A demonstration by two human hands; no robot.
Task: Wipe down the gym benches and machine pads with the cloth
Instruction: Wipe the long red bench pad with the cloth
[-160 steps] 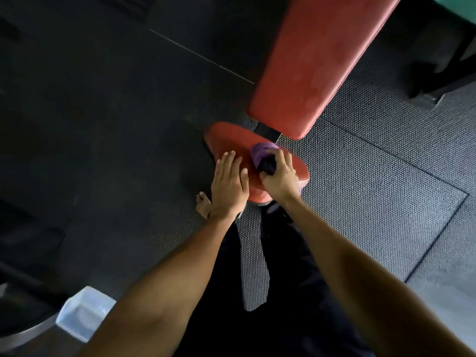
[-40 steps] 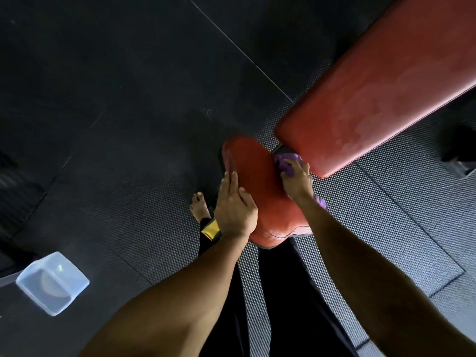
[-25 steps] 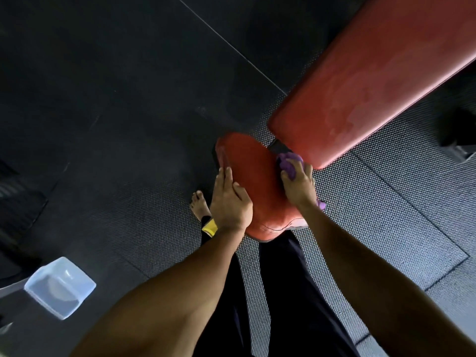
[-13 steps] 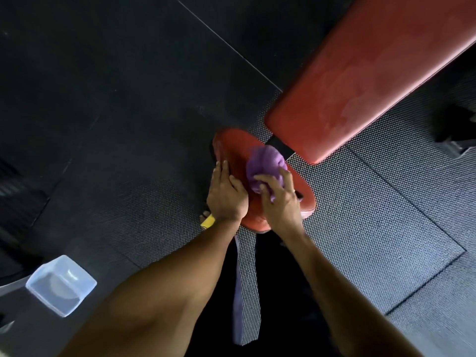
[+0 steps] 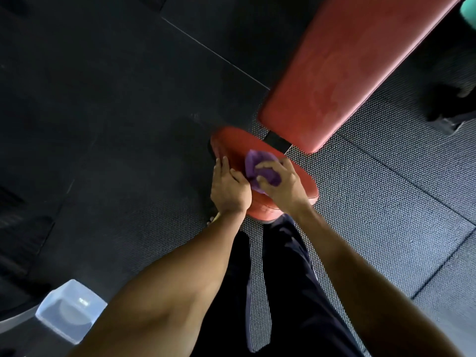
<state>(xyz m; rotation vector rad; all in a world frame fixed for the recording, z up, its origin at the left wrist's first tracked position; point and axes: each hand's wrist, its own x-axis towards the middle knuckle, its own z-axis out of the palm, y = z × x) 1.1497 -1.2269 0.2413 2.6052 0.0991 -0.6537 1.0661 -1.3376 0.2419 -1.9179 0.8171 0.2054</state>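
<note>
A small red seat pad (image 5: 237, 143) sits just in front of my legs. The long red back pad (image 5: 342, 68) rises from it toward the upper right, showing faint wipe streaks. My right hand (image 5: 283, 186) presses a bunched purple cloth (image 5: 260, 168) onto the top of the seat pad. On the seat pad's left edge rests my left hand (image 5: 229, 188), fingers flat and together, touching the cloth with its thumb side. A black frame bracket (image 5: 277, 141) shows in the gap between the two pads.
Dark textured rubber mats (image 5: 386, 191) cover the floor. A translucent plastic tub (image 5: 69, 310) stands at the lower left beside a metal bar. A teal object (image 5: 468, 9) peeks in at the top right corner. My dark trousers (image 5: 278, 292) fill the lower middle.
My right hand came off the right side of the seat pad and brought the cloth onto its top, then slid slightly nearer. My left hand stayed on the left edge.
</note>
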